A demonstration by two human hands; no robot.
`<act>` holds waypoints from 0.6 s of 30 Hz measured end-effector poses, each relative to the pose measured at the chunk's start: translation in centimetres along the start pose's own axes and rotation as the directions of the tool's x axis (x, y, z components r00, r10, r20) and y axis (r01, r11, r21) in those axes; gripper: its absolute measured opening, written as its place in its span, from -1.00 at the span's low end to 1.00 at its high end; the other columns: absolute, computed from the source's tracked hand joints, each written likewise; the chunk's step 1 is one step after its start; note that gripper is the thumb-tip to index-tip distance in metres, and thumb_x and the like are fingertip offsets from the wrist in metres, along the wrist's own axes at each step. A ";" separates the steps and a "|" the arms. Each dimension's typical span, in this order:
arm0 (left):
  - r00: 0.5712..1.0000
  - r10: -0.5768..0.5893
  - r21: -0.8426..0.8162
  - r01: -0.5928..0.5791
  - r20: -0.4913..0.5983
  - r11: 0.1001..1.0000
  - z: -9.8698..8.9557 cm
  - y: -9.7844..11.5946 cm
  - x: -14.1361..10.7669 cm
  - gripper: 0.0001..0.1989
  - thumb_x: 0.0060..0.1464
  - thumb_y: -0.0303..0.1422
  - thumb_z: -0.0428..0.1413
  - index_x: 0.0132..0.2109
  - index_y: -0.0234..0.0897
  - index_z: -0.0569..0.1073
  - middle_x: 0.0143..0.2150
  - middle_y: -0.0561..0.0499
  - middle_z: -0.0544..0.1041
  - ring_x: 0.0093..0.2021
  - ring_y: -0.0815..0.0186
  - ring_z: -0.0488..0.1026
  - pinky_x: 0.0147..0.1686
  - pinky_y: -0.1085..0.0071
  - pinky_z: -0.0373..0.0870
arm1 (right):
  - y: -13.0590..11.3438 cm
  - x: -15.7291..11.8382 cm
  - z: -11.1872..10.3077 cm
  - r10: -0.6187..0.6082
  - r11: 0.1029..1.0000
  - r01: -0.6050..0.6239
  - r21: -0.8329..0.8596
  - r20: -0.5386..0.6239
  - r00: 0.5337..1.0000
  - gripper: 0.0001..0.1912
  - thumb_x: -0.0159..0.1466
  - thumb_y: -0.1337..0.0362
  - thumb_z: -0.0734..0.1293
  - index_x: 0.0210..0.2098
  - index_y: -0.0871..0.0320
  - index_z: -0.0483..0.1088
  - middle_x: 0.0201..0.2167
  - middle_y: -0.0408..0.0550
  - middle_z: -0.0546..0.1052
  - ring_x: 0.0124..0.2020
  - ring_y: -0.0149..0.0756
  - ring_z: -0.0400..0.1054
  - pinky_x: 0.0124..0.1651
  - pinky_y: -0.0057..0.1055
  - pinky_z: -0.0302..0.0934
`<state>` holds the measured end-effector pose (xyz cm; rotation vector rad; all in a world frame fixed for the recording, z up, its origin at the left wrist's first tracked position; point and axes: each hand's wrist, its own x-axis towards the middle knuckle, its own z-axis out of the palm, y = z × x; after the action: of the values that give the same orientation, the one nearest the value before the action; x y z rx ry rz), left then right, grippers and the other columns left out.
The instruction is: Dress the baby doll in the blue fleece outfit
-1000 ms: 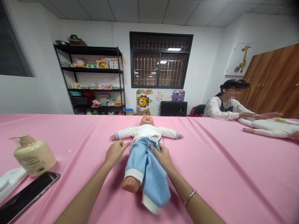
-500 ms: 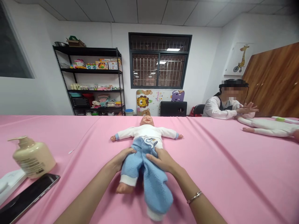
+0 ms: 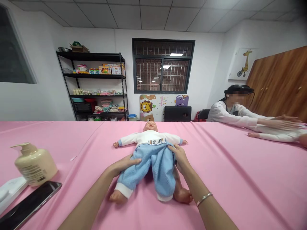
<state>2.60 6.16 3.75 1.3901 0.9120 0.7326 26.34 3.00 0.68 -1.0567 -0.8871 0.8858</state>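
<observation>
A baby doll (image 3: 151,126) lies on its back on the pink-covered table, arms spread, in a white top (image 3: 144,138) with blue cuffs. Blue fleece trousers (image 3: 141,153) with white ankle cuffs lie over its lower body. One foot (image 3: 118,196) pokes out of the left-hand trouser leg. The other leg (image 3: 180,190) is bare, beside the second trouser leg. My left hand (image 3: 124,164) holds the trousers at the left hip, thumb on top, other fingers mostly hidden. At the right, my right hand (image 3: 179,156) pinches the waistband.
A pump bottle (image 3: 35,164), a dark phone (image 3: 30,204) and a white device (image 3: 11,191) sit at left on the pink cloth (image 3: 230,191). At right, a co-worker (image 3: 230,110) reaches over another doll (image 3: 275,136). Shelves (image 3: 92,76) stand behind.
My right hand has moved up and right with the waistband, spreading the trousers wider. The doll's right-hand bare leg now shows. The co-worker's hands have moved right, over the other doll.
</observation>
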 end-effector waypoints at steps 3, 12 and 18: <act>0.928 0.303 0.348 -0.217 -0.217 0.912 0.1 -0.3 1.4 -0.22 -0.32 -0.14 0.29 0.09 -0.33 0.29 0.08 -0.25 0.35 0.14 -0.08 0.21 0.11 0.07 0.13 | -2.4 -1.9 1.0 -0.084 0.996 0.065 0.066 0.332 0.940 -0.46 -0.01 -0.08 0.35 -0.19 0.20 0.42 -0.17 0.04 0.47 -0.10 -0.15 0.32 -0.02 -0.31 0.20; 0.531 0.673 0.712 -0.703 0.515 0.009 2.5 0.3 -1.2 -0.59 -0.06 -0.52 0.03 -0.03 -0.09 0.42 -0.23 -0.03 0.50 -0.01 0.12 0.31 0.12 0.19 0.05 | -0.5 -1.5 0.0 -0.131 0.767 0.199 -0.611 0.155 0.979 -0.42 0.05 -0.06 0.30 -0.13 0.29 0.41 -0.21 0.18 0.46 -0.13 0.01 0.32 -0.07 -0.14 0.18; 0.446 0.600 0.659 -0.728 0.664 -0.189 3.9 0.2 -1.6 -0.72 -0.29 -0.60 -0.02 -0.33 -0.27 0.34 -0.29 -0.04 0.40 -0.18 0.19 0.28 -0.05 0.22 0.20 | 1.6 -0.9 -0.6 0.179 0.716 -0.019 -0.698 0.157 0.971 -0.06 -0.14 0.13 0.46 0.16 0.29 0.08 -0.17 0.14 0.44 -0.16 -0.07 0.34 -0.17 -0.29 0.24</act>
<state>5.24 2.88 3.93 3.2011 0.2706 0.8887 26.35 2.38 -1.12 -1.6963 -1.4222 0.7708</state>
